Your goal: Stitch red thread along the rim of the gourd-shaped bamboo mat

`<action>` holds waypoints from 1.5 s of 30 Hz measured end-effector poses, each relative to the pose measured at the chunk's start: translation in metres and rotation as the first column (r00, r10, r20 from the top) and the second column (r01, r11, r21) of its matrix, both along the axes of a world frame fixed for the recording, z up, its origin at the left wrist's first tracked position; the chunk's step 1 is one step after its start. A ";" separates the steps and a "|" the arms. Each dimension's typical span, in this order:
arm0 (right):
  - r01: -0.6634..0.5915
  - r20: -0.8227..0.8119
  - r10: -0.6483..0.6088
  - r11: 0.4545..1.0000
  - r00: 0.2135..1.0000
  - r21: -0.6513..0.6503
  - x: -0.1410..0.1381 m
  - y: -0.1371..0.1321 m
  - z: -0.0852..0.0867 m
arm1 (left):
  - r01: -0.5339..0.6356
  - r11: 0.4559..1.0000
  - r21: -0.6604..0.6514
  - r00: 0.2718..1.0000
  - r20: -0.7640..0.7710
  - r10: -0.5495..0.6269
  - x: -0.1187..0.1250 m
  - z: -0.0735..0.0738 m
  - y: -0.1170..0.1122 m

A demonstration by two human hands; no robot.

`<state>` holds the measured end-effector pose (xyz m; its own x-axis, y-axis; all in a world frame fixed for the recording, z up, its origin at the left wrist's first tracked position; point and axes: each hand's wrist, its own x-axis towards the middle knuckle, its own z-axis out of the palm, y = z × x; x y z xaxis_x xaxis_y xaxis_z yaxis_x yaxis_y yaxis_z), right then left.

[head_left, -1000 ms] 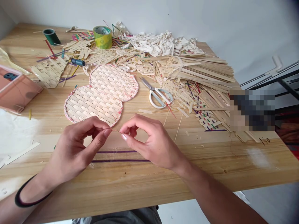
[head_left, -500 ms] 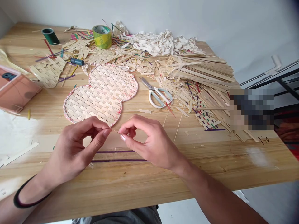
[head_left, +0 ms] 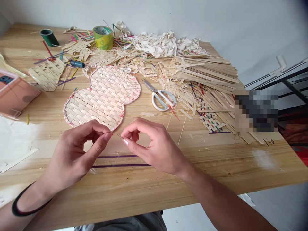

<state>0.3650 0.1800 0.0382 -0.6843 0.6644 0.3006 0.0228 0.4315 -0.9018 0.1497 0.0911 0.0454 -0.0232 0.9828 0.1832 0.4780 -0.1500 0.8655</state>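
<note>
My left hand (head_left: 77,150) and my right hand (head_left: 149,144) meet above the near part of the wooden table (head_left: 168,179), both pinched closed. Between their fingertips runs a very thin thread or needle (head_left: 117,135), too fine to name surely. Just beyond the fingers lies a woven bamboo mat (head_left: 101,96) shaped like a gourd, edged with pink stitching. Two purple strips (head_left: 120,161) lie taped to the table under my hands.
White-handled scissors (head_left: 160,95) lie right of the mat. A big heap of bamboo strips (head_left: 202,77) and white ribbon (head_left: 166,43) fills the back right. A green tape roll (head_left: 103,37), a dark green spool (head_left: 48,36), a smaller woven piece (head_left: 48,73) and a pink box (head_left: 14,96) stand at the left.
Both hands hold the same pinch. Only the camera has shifted slightly, so everything sits a little further left in view.
</note>
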 end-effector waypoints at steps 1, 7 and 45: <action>-0.002 -0.002 0.002 1.000 1.000 -0.002 0.000 0.000 0.000 | 0.002 1.000 -0.003 1.000 0.000 -0.002 0.000 0.000 0.000; -0.008 -0.011 0.008 1.000 1.000 0.004 0.000 0.000 -0.001 | 0.012 1.000 -0.012 1.000 0.007 -0.012 0.002 0.001 0.000; 0.029 0.032 -0.037 0.979 0.999 0.203 -0.002 -0.001 -0.006 | 0.044 0.999 -0.002 0.999 0.023 -0.044 0.001 0.002 0.003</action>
